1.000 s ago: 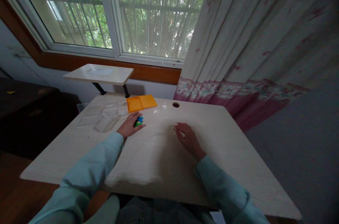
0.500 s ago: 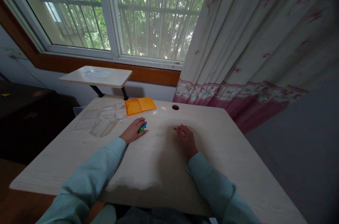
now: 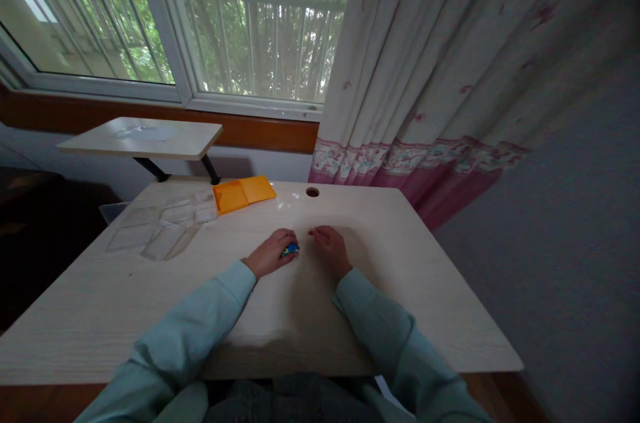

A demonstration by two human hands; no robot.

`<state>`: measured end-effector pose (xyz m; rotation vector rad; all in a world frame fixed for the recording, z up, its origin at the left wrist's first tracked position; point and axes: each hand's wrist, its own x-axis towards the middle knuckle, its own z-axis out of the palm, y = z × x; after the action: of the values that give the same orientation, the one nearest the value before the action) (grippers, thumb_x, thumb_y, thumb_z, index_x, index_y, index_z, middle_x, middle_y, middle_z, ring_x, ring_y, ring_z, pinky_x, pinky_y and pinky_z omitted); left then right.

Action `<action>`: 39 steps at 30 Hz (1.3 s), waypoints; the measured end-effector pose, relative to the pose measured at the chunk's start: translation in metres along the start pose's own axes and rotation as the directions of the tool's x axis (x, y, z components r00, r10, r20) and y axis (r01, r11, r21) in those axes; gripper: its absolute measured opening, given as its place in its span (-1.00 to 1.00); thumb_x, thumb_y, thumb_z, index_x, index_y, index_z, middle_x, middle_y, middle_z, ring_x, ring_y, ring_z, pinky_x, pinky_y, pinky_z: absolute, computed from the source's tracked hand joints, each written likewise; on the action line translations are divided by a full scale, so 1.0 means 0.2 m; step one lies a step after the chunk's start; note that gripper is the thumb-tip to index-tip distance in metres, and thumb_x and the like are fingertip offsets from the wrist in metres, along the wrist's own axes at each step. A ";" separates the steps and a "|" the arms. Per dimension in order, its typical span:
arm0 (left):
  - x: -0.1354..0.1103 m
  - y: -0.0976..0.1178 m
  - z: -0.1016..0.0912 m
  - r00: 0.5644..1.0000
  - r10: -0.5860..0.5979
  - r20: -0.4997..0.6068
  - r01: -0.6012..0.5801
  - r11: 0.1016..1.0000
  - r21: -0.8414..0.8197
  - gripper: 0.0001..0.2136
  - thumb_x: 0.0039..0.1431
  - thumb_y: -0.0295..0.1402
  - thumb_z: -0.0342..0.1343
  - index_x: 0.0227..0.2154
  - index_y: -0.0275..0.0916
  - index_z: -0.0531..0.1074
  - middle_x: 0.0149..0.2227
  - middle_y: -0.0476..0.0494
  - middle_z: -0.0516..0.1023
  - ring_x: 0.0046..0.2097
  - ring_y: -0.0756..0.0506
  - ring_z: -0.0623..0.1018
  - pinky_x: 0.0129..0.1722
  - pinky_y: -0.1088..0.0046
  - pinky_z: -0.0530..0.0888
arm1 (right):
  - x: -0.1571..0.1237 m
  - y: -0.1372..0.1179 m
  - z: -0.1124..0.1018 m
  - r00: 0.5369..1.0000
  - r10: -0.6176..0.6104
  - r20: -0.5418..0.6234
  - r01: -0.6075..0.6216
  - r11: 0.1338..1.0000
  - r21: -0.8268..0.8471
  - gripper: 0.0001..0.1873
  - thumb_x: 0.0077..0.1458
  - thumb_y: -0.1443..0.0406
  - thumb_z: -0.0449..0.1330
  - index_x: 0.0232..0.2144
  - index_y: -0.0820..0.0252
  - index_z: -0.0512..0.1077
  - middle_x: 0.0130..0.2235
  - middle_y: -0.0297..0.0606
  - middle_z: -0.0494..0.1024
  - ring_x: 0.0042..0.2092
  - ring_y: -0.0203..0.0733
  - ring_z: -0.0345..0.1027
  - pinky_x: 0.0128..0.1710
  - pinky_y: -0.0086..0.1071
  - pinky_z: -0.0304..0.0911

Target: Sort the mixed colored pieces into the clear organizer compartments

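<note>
My left hand rests low over the table, its fingers curled round a small blue and green piece that looks like plastic. Part of that piece is hidden by the fingers; its exact kind cannot be made out. Just to the right, my right hand is closed in a pinch, thumb and fingertips pointing left. Whatever may be between those fingertips is too small to name. A narrow gap of tabletop separates the two hands.
Several clear plastic boxes lie at the left of the pale wooden table. Behind them sits an orange case, lying open, beside a raised shelf on black legs. A round cable hole is near the back edge.
My left hand has moved right with the blue and green piece, closer to my right hand. My right hand stays pinched. The view has turned to the right.
</note>
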<state>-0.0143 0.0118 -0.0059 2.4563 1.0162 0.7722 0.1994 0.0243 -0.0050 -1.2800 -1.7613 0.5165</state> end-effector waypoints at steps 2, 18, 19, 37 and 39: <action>0.02 0.02 0.03 1.000 0.022 -0.002 -0.022 0.999 -0.025 -0.76 0.20 -0.26 0.08 -0.09 -0.21 0.40 0.00 -0.24 0.39 0.08 -0.15 0.37 0.13 0.24 0.36 | 0.00 0.01 0.01 1.000 -0.014 0.005 0.014 1.000 0.002 -0.71 0.18 0.22 0.05 -0.34 0.20 0.54 -0.29 -0.18 0.59 -0.21 -0.16 0.43 -0.15 -0.33 0.29; -0.07 -0.07 -0.12 0.991 0.004 -0.132 -0.019 0.993 -0.114 -0.63 0.16 -0.20 0.16 0.02 -0.15 0.37 0.07 -0.23 0.39 0.14 -0.17 0.35 0.18 0.15 0.28 | 0.03 0.09 -0.04 0.915 -0.144 0.378 0.148 0.989 0.018 -0.68 0.12 0.36 0.13 -0.05 0.25 0.46 -0.20 -0.16 0.48 -0.21 -0.22 0.35 -0.13 -0.31 0.27; -0.09 -0.09 -0.15 0.989 -0.022 -0.145 0.006 0.994 -0.110 -0.66 0.17 -0.21 0.15 0.00 -0.16 0.39 0.05 -0.23 0.40 0.12 -0.17 0.37 0.17 0.15 0.29 | 0.04 0.09 -0.05 0.900 -0.144 0.412 0.147 0.989 0.023 -0.65 0.10 0.34 0.16 -0.03 0.26 0.44 -0.18 -0.15 0.47 -0.21 -0.22 0.34 -0.14 -0.31 0.27; -0.16 -0.03 -0.15 0.992 -0.106 0.066 0.113 0.985 -0.131 -0.55 0.03 -0.52 0.11 0.03 -0.19 0.34 -0.12 -0.15 0.43 -0.25 -0.03 0.44 -0.20 0.43 0.44 | 0.05 -0.03 0.00 0.800 -0.098 0.592 0.089 0.995 0.044 -0.51 -0.11 0.32 0.35 -0.06 0.18 0.46 -0.08 -0.20 0.36 -0.16 -0.19 0.31 -0.13 -0.35 0.28; -0.16 -0.02 -0.15 0.993 -0.099 0.059 0.107 0.983 -0.150 -0.53 0.03 -0.52 0.12 0.06 -0.19 0.32 -0.11 -0.16 0.43 -0.22 -0.05 0.45 -0.19 0.42 0.44 | 0.05 -0.04 0.01 0.799 -0.098 0.594 0.081 0.995 0.055 -0.54 -0.12 0.36 0.34 -0.09 0.19 0.48 -0.11 -0.21 0.36 -0.18 -0.20 0.31 -0.14 -0.35 0.28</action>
<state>-0.0537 -0.0044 0.0054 2.2639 1.0168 0.7212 0.1924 0.0305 0.0032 -1.0666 -2.3094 0.9659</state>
